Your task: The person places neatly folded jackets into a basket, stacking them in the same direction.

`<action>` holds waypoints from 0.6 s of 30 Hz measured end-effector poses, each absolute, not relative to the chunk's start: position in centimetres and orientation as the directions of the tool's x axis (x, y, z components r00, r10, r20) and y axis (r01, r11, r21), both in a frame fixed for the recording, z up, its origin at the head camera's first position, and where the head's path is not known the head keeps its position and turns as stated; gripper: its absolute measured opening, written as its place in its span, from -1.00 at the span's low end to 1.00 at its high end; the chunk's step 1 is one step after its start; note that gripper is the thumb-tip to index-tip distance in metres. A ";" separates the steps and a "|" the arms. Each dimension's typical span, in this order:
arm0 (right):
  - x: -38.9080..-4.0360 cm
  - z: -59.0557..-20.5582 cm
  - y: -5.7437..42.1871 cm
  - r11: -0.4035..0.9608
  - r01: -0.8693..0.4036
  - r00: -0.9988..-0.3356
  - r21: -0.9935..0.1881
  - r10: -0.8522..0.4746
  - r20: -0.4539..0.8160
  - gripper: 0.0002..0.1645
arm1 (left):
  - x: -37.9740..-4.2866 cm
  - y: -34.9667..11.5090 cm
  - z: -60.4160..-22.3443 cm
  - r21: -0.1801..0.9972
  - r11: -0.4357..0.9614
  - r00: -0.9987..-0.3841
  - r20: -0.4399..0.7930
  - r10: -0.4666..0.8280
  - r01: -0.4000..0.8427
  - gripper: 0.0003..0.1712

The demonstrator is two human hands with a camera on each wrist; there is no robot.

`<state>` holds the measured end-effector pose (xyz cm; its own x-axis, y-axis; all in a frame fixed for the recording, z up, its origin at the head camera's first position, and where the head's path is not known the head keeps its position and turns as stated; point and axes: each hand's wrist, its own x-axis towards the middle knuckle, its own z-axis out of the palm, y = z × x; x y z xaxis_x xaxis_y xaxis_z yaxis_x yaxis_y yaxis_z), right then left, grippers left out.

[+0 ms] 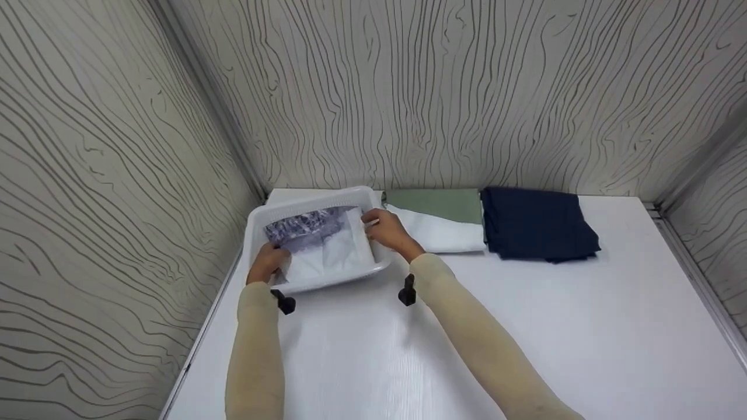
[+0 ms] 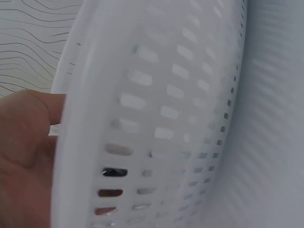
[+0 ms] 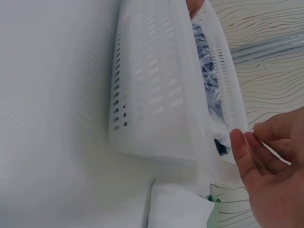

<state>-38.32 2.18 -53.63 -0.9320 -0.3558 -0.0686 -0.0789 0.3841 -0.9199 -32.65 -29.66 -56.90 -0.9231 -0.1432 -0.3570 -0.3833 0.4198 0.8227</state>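
A folded garment (image 1: pixel 327 251), white with a blue-purple patterned band, lies in a white plastic basket (image 1: pixel 378 269) with slotted sides. My left hand (image 1: pixel 268 261) holds the garment's left edge, thumb over the cloth. Most of that hand's fingers are hidden behind the basket rim in the left wrist view, with skin showing through the lower slots. At the garment's right edge is my right hand (image 1: pixel 388 229), over the basket's right side. In the right wrist view its fingers (image 3: pixel 242 149) are loosely bent with nothing between them, close to the cloth.
Right of the basket lies a folded white cloth (image 1: pixel 443 232), overlapping a folded green cloth (image 1: pixel 437 202) along the wall. A folded dark navy cloth (image 1: pixel 537 224) sits beside them. Patterned walls (image 1: pixel 408 93) bound the white table (image 1: pixel 525 326) at the back and left.
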 end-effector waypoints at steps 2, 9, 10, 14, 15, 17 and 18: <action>-38.3 -53.6 2.5 0.374 -0.084 -0.938 -0.924 -0.344 -0.054 -0.56 | -32.7 -29.3 -56.5 0.803 0.462 -0.926 -0.345 -0.155 -0.377 -0.22; -38.4 -53.0 3.7 0.373 -0.084 -0.952 -0.924 -0.303 -0.035 -0.59 | -32.8 -27.8 -55.2 0.686 0.671 -0.959 -0.180 -0.217 -0.280 -0.25; -38.4 -52.9 3.9 0.375 -0.079 -0.955 -0.924 -0.294 -0.037 -0.59 | -32.8 -27.5 -55.1 0.668 0.697 -0.964 -0.147 -0.220 -0.261 -0.27; -38.3 -52.6 5.0 0.372 -0.057 -0.967 -0.926 -0.252 -0.041 -0.63 | -32.8 -26.2 -54.6 0.657 0.733 -0.975 -0.011 -0.223 -0.175 -0.36; -38.2 -52.5 5.3 0.373 -0.058 -0.969 -0.926 -0.243 -0.037 -0.64 | -32.8 -25.7 -54.4 0.670 0.725 -0.975 0.009 -0.224 -0.160 -0.37; -38.1 -52.3 6.1 0.373 -0.062 -0.972 -0.926 -0.232 -0.028 -0.65 | -32.7 -24.7 -54.0 0.705 0.694 -0.975 0.016 -0.221 -0.145 -0.37; -38.0 -52.2 6.6 0.373 -0.064 -0.973 -0.926 -0.228 -0.024 -0.65 | -32.7 -24.1 -53.7 0.727 0.673 -0.976 0.015 -0.216 -0.138 -0.36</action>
